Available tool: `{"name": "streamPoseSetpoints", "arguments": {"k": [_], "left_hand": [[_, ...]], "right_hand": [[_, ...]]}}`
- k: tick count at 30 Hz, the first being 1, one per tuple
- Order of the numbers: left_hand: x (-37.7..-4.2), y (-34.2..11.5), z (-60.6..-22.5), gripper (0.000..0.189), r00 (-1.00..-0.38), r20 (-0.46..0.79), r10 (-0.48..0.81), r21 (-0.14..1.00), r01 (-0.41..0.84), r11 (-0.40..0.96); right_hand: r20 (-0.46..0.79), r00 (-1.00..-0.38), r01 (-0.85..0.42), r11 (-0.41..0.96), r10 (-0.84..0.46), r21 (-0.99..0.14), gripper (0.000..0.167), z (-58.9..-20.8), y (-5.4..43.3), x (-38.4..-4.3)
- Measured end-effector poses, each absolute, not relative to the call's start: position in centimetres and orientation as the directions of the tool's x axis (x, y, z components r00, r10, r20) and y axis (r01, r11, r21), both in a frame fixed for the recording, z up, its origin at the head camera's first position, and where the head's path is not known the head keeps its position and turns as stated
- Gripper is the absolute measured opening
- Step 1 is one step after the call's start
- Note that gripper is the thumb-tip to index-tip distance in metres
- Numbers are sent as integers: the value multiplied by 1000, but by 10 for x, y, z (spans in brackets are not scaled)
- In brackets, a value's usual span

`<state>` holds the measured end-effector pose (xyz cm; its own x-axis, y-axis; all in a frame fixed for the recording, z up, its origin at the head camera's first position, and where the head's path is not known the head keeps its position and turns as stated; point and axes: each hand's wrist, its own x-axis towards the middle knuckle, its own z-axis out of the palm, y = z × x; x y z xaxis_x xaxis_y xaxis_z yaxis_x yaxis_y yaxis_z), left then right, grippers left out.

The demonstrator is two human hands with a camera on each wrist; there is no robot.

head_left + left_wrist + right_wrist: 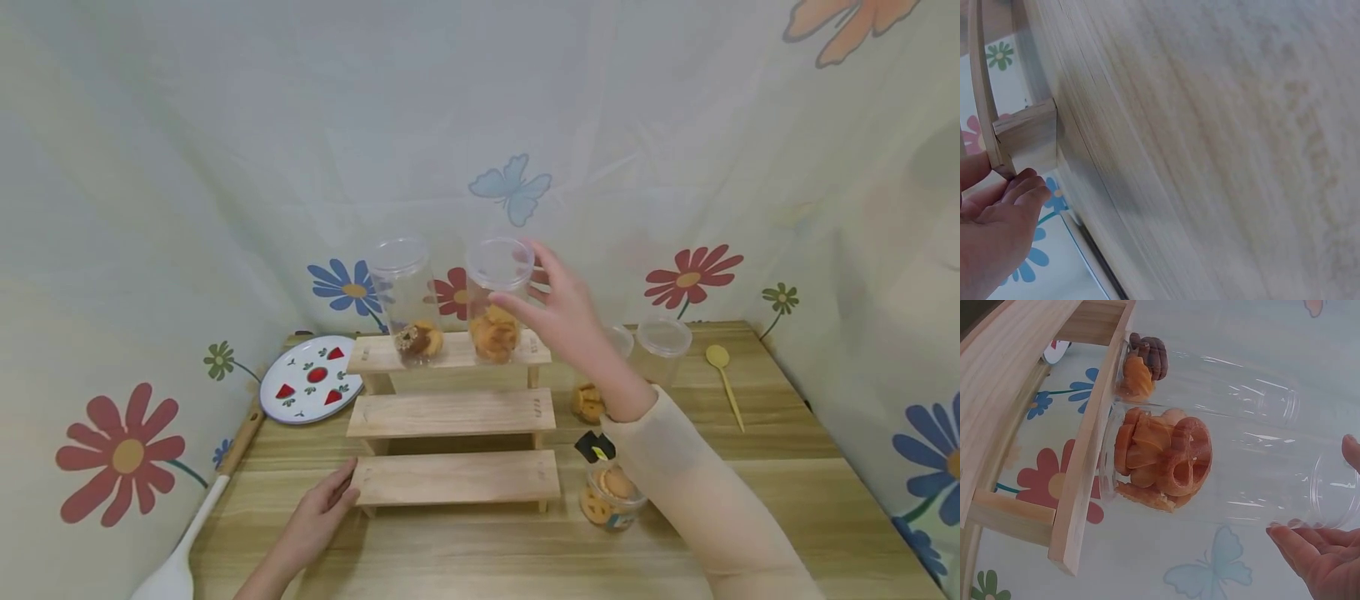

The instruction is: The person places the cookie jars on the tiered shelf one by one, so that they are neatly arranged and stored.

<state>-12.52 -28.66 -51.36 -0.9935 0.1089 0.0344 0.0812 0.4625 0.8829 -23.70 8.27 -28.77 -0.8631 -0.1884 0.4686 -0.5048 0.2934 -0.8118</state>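
A three-step wooden display stand (pixel 457 479) stands on the table. My left hand (pixel 321 510) pinches the left end of its lowest step, with the thumb and fingers at the board's corner (pixel 1002 164) in the left wrist view. On the top step stand two clear lidded jars. The left jar (pixel 405 292) holds a few brown and yellow cookies. The right jar (pixel 486 300) has golden cookies (pixel 1163 456) at its bottom. My right hand (pixel 562 312) holds this right jar near its lid, thumb in front and fingers round the back.
Right of the stand are two more clear jars, one (pixel 663 342) behind my forearm, and a small cookie tub (pixel 611 498). A yellow spoon (pixel 723 379) lies farther right. At left are a strawberry-patterned plate (pixel 300 364) and a white spatula (pixel 197 525) with a wooden handle.
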Motion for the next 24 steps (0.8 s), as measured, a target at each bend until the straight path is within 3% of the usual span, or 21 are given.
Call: {"name": "streamPoseSetpoints", "arguments": {"k": [24], "left_hand": [[-125,-286,-513,49,-995,20,101,889,63,454]], "right_hand": [[400,-899,-438,384,-178,-813,86,-289,71,-255]]}}
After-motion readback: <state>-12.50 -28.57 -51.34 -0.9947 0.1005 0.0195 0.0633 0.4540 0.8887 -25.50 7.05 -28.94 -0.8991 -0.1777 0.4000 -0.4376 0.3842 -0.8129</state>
